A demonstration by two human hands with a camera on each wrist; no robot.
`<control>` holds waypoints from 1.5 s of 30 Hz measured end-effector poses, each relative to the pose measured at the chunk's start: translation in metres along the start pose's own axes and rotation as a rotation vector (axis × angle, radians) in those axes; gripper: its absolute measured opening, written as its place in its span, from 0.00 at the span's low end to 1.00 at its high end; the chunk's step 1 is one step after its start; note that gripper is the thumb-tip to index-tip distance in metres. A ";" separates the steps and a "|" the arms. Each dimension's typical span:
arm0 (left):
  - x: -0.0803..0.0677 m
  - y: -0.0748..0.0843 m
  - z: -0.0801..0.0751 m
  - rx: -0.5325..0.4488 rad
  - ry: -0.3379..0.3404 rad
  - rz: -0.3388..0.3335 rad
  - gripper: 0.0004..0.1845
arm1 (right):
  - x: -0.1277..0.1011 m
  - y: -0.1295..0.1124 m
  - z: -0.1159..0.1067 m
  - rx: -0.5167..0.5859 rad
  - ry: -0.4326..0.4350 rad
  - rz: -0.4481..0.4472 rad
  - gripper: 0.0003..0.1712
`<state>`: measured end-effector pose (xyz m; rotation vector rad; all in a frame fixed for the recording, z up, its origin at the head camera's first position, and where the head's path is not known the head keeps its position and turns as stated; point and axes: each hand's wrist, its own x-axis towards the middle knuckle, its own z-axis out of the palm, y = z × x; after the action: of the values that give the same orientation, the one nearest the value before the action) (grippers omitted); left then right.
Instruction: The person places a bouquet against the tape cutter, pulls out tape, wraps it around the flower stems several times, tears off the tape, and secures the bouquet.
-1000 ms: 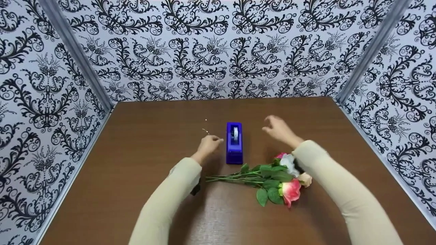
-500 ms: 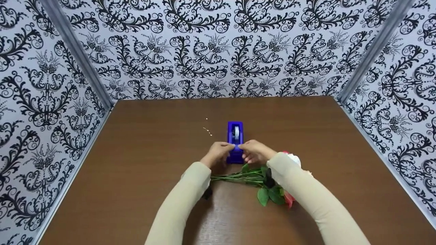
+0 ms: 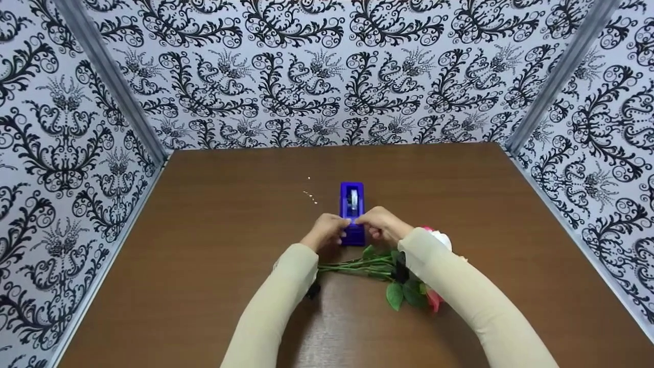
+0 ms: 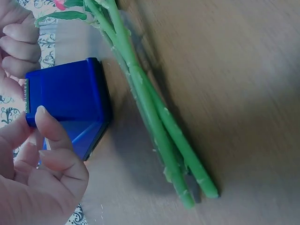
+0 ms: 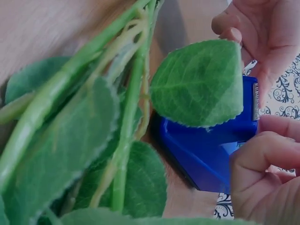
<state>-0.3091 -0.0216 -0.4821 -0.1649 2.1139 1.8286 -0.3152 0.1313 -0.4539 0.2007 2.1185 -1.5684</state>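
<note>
- the blue tape dispenser (image 3: 352, 212) is taken as the landmark; it stands on the brown table (image 3: 204, 245), about midway across it.
- a bunch of artificial flowers (image 3: 398, 278) is laid flat just on the near side of the dispenser, stems (image 4: 154, 117) pointing left, blooms to the right and partly hidden under the right sleeve.
- progress, as judged: both hands are already brought to the near, cutter end of the dispenser, so the tape end appears to be in the course of being taken up. no drawn length of tape can be made out, and none is seen on the stems; pulling, cutting and any binding appear not yet done.
- the left hand (image 3: 325, 231) is set against the left side of the dispenser, thumb (image 4: 49, 126) laid on the blue body just behind the serrated cutter (image 4: 26, 96), remaining fingers curled loosely.
- the right hand (image 3: 380, 226) is set against the right side of the dispenser, fingers curled, fingertips brought to the cutter edge and almost touching those of the left.
- whether tape is actually pinched between the fingertips cannot be told.
- the flowers are touched by neither hand.
- patterned black-and-white walls (image 3: 317, 76) are placed behind and on both sides of the dispenser.
</note>
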 end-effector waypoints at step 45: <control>-0.036 -0.011 -0.030 0.709 -0.251 0.225 0.13 | -0.061 0.086 0.071 0.123 -0.053 -0.122 0.10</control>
<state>-0.2777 -0.0579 -0.4768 0.4627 2.5061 1.0164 -0.2069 0.1034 -0.5149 0.0711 2.0293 -1.7562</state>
